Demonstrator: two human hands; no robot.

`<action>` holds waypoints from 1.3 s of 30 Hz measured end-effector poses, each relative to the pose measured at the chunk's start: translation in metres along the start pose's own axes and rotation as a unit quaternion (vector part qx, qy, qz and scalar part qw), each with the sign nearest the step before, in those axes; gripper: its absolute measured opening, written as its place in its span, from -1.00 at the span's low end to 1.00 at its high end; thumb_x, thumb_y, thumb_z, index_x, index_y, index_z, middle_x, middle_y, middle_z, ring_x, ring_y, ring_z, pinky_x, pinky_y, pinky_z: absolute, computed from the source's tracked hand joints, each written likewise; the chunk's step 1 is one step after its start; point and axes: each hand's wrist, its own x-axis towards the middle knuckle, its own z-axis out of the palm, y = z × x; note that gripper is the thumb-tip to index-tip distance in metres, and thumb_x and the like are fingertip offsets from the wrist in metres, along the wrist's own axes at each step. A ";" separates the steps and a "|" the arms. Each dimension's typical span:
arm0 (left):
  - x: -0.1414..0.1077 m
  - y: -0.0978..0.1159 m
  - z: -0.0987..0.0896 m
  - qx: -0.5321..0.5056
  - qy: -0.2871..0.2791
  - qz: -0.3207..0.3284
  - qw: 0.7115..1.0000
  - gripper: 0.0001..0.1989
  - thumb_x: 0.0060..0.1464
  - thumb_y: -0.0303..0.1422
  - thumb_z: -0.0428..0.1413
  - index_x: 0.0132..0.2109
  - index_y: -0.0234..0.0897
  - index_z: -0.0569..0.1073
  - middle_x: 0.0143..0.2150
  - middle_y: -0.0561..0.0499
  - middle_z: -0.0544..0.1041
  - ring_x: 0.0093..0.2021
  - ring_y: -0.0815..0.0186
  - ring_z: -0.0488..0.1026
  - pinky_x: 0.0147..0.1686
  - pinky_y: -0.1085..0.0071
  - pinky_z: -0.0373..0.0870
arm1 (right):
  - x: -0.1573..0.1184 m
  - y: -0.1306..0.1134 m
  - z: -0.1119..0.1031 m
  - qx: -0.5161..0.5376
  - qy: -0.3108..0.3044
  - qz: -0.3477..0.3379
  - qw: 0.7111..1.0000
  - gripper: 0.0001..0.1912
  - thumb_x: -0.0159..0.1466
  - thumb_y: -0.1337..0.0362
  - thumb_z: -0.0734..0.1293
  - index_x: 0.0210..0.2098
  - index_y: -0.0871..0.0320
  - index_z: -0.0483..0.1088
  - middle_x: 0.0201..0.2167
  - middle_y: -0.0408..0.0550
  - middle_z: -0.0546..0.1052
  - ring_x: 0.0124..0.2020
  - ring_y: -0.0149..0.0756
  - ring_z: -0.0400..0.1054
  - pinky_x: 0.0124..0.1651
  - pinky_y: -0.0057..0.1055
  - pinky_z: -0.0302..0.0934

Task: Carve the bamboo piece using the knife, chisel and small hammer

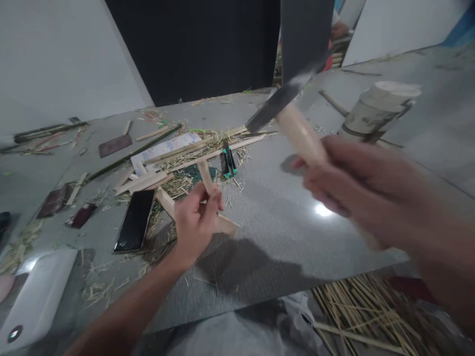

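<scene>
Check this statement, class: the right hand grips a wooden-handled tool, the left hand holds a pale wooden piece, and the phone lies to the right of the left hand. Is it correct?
One slip: the head view shows the phone lying to the left of the left hand. The rest stands: right hand on wooden-handled tool, left holding pale wooden piece.

One close head-worn view, forward and down across the grey table (274, 198) from its near side

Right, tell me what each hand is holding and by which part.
The right hand grips a hammer by its wooden handle. The left hand pinches a pale wooden piece below its exposed upper end.
</scene>
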 end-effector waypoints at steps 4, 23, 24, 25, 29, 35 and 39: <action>0.011 -0.008 0.001 -0.145 0.116 -0.102 0.977 -0.77 0.40 -0.22 0.19 -0.23 -0.22 0.51 -0.50 0.10 0.47 -0.47 0.37 0.42 -0.40 0.42 0.36 | 0.020 0.020 0.054 0.060 -0.143 0.047 0.987 -0.68 0.43 -0.03 0.32 -0.28 0.08 0.38 -0.54 -0.23 0.26 -0.53 -0.38 0.17 -0.50 -0.34 -0.04; 0.009 -0.001 -0.002 -0.185 0.229 -0.074 0.953 -0.83 0.41 -0.30 0.17 -0.21 -0.23 0.52 -0.46 0.12 0.52 -0.47 0.38 0.47 -0.34 0.41 0.44 | 0.020 0.042 0.119 0.295 -0.277 0.158 0.901 -0.75 0.29 0.15 0.52 -0.22 0.09 0.39 -0.50 -0.30 0.33 -0.58 -0.49 0.18 -0.61 -0.50 0.05; 0.009 -0.001 -0.001 -0.179 0.226 -0.076 0.954 -0.83 0.40 -0.29 0.17 -0.21 -0.22 0.53 -0.45 0.11 0.54 -0.46 0.38 0.48 -0.34 0.39 0.44 | 0.020 0.043 0.118 0.303 -0.283 0.173 0.893 -0.73 0.28 0.14 0.52 -0.22 0.09 0.39 -0.52 -0.31 0.32 -0.62 -0.50 0.16 -0.65 -0.51 0.04; 0.009 -0.001 -0.001 -0.176 0.223 -0.078 0.956 -0.83 0.40 -0.29 0.18 -0.22 -0.22 0.53 -0.44 0.10 0.55 -0.46 0.37 0.49 -0.33 0.38 0.45 | 0.020 0.044 0.116 0.311 -0.288 0.187 0.886 -0.72 0.28 0.13 0.53 -0.21 0.08 0.39 -0.53 -0.32 0.32 -0.65 -0.51 0.15 -0.68 -0.51 0.04; 0.010 -0.002 0.000 -0.185 0.206 -0.078 0.958 -0.83 0.37 -0.27 0.22 -0.22 -0.21 0.54 -0.43 0.09 0.56 -0.42 0.34 0.51 -0.31 0.36 0.48 | 0.022 0.047 0.113 0.336 -0.276 0.215 0.875 -0.67 0.21 0.14 0.58 -0.26 0.08 0.38 -0.55 -0.34 0.30 -0.68 -0.55 0.13 -0.70 -0.56 0.04; 0.010 -0.002 0.000 -0.205 0.207 -0.103 0.951 -0.85 0.34 -0.27 0.24 -0.23 -0.21 0.55 -0.44 0.07 0.56 -0.43 0.34 0.49 -0.34 0.38 0.46 | 0.021 0.052 0.115 0.377 -0.268 0.220 0.858 -0.65 0.20 0.13 0.60 -0.26 0.08 0.37 -0.57 -0.35 0.29 -0.69 -0.56 0.10 -0.71 -0.58 0.01; 0.010 -0.001 -0.001 -0.202 0.212 -0.110 0.950 -0.84 0.32 -0.27 0.25 -0.26 -0.20 0.53 -0.47 0.09 0.54 -0.44 0.34 0.50 -0.35 0.37 0.47 | 0.018 0.052 0.116 0.389 -0.276 0.224 0.850 -0.62 0.19 0.13 0.61 -0.23 0.07 0.36 -0.57 -0.36 0.29 -0.69 -0.57 0.09 -0.71 -0.59 0.00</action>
